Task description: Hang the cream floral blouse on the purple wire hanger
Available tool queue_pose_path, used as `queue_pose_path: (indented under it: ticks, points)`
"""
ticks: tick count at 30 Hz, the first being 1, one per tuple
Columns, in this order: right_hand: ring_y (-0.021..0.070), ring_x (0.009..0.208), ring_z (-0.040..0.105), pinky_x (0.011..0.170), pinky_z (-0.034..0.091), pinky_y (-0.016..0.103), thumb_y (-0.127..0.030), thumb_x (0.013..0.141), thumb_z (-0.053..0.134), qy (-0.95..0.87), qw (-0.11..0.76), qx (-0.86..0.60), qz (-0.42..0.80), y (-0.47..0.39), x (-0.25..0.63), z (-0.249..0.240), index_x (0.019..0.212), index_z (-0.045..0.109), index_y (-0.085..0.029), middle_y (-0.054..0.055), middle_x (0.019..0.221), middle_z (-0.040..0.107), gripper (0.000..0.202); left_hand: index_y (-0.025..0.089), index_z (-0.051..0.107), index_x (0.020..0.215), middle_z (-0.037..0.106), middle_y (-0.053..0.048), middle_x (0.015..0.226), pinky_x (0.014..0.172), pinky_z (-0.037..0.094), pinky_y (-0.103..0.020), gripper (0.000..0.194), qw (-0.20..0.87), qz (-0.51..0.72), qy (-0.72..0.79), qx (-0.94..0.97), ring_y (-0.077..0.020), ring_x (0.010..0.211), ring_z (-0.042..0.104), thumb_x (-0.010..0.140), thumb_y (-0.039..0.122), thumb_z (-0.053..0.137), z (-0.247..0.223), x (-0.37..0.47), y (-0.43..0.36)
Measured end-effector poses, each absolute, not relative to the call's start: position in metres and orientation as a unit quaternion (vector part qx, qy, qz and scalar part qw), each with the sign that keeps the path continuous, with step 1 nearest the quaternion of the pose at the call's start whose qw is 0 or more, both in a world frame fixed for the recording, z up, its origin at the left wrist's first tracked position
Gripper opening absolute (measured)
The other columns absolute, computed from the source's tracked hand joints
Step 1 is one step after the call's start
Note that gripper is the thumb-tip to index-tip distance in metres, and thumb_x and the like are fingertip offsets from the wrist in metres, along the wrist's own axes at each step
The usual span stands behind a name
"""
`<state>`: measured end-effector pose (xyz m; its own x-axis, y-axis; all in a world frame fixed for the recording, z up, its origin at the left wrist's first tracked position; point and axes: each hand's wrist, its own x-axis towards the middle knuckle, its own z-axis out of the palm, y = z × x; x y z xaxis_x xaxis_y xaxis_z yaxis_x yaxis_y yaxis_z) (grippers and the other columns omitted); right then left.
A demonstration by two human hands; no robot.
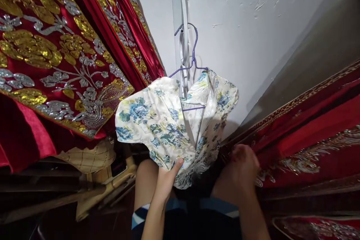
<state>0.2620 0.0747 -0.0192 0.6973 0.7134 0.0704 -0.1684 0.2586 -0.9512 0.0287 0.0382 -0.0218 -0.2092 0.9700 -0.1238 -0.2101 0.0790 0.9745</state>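
A white short-sleeved blouse [157, 120] with blue, green and yellow flowers hangs on a purple wire hanger [194, 50]. The hanger's hook sits at a pale strap or cord against the wall. My left hand [168, 176] grips the blouse's lower front, its thumb on top and its fingers hidden behind the cloth. To the right of the blouse, apart from it, my right hand [245, 163] is over my knee beside the red cloth. It is dim and blurred, so its fingers cannot be made out.
Red drapes [75, 56] with gold and silver sequins hang on the left, and more red embroidered cloth [317, 135] on the right. A white wall [233, 18] stands ahead. At the lower left is a wooden frame [98, 191] with a cream quilted piece [90, 156].
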Motion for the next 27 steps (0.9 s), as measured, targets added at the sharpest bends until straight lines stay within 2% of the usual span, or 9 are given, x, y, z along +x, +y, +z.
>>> queue_pose_path:
  ticks: [3, 7, 10, 14, 17, 19, 22, 25, 27]
  points:
    - [0.016, 0.055, 0.051, 0.052, 0.041, 0.029, -0.05, 0.093, 0.055, -0.399, 0.607, -0.496, 0.475, 0.065, 0.22, -0.018, 0.074, 0.061, -0.022, 0.0, 0.062, 0.056, 0.035, 0.022, 0.059, 0.136, 0.064, -0.012, 0.136, 0.121, 0.033, -0.044, 0.075, 0.512, 0.567, 0.532, 0.364, -0.0316, 0.14, 0.049, 0.07, 0.048, 0.083, -0.021, 0.031, 0.036]
    - [0.0149, 0.059, 0.047, 0.059, 0.038, 0.028, -0.05, 0.098, 0.05, -0.554, 0.476, -0.445, 0.519, 0.069, 0.188, 0.0, 0.071, 0.048, -0.022, -0.003, 0.061, 0.05, 0.038, 0.023, 0.056, 0.139, 0.064, -0.011, 0.136, 0.121, 0.033, -0.044, 0.076, 0.5, 0.577, 0.538, 0.357, -0.0313, 0.14, 0.048, 0.072, 0.046, 0.082, -0.017, 0.035, 0.032]
    - [0.0149, 0.061, 0.047, 0.061, 0.036, 0.028, -0.046, 0.101, 0.046, -0.594, 0.416, -0.44, 0.53, 0.068, 0.191, 0.002, 0.071, 0.046, -0.022, -0.002, 0.063, 0.049, 0.039, 0.025, 0.052, 0.142, 0.061, -0.011, 0.139, 0.119, 0.037, -0.044, 0.076, 0.495, 0.581, 0.55, 0.338, -0.0317, 0.141, 0.047, 0.075, 0.048, 0.079, -0.015, 0.036, 0.031]
    - [0.0141, 0.061, 0.045, 0.061, 0.035, 0.028, -0.041, 0.099, 0.049, -0.595, 0.417, -0.456, 0.514, 0.061, 0.215, 0.004, 0.064, 0.045, -0.021, -0.002, 0.062, 0.047, 0.04, 0.026, 0.046, 0.143, 0.054, -0.013, 0.146, 0.115, 0.041, -0.046, 0.073, 0.432, 0.573, 0.607, 0.343, -0.0332, 0.141, 0.047, 0.08, 0.048, 0.075, -0.018, 0.031, 0.035]
    - [0.0144, 0.061, 0.047, 0.061, 0.036, 0.027, -0.039, 0.095, 0.055, -0.573, 0.438, -0.482, 0.498, 0.058, 0.233, 0.009, 0.062, 0.049, -0.021, -0.002, 0.061, 0.05, 0.038, 0.026, 0.045, 0.136, 0.045, -0.015, 0.149, 0.114, 0.04, -0.046, 0.061, 0.195, 0.64, 0.647, 0.366, -0.0308, 0.14, 0.044, 0.084, 0.045, 0.071, -0.026, 0.033, 0.037]
    - [0.015, 0.062, 0.049, 0.061, 0.037, 0.027, -0.038, 0.094, 0.056, -0.565, 0.439, -0.49, 0.498, 0.057, 0.238, 0.01, 0.063, 0.053, -0.02, -0.001, 0.061, 0.053, 0.036, 0.025, 0.049, 0.125, 0.048, -0.015, 0.141, 0.108, 0.044, -0.044, 0.044, 0.089, 0.654, 0.621, 0.424, -0.0292, 0.134, 0.048, 0.088, 0.04, 0.067, -0.032, 0.044, 0.036]
    - [0.0147, 0.062, 0.05, 0.061, 0.038, 0.027, -0.034, 0.093, 0.057, -0.58, 0.425, -0.469, 0.513, 0.054, 0.233, 0.009, 0.062, 0.056, -0.019, -0.001, 0.059, 0.053, 0.035, 0.024, 0.055, 0.114, 0.058, -0.012, 0.122, 0.098, 0.047, -0.041, 0.026, 0.136, 0.587, 0.568, 0.561, -0.0272, 0.119, 0.057, 0.09, 0.031, 0.064, -0.037, 0.069, 0.034]
    - [0.013, 0.058, 0.048, 0.057, 0.036, 0.026, -0.032, 0.092, 0.058, -0.601, 0.407, -0.444, 0.525, 0.054, 0.225, 0.013, 0.058, 0.055, -0.018, -0.002, 0.056, 0.052, 0.037, 0.023, 0.06, 0.097, 0.065, -0.007, 0.094, 0.083, 0.05, -0.035, 0.007, 0.21, 0.532, 0.545, 0.613, -0.0225, 0.092, 0.063, 0.093, 0.027, 0.056, -0.035, 0.086, 0.04]
    - [0.0116, 0.054, 0.047, 0.054, 0.035, 0.025, -0.031, 0.092, 0.058, -0.595, 0.415, -0.438, 0.531, 0.06, 0.222, 0.023, 0.056, 0.054, -0.018, -0.002, 0.054, 0.053, 0.038, 0.022, 0.058, 0.083, 0.063, -0.004, 0.078, 0.076, 0.048, -0.033, 0.015, 0.227, 0.516, 0.535, 0.629, -0.0202, 0.079, 0.061, 0.095, 0.027, 0.052, -0.031, 0.087, 0.048]
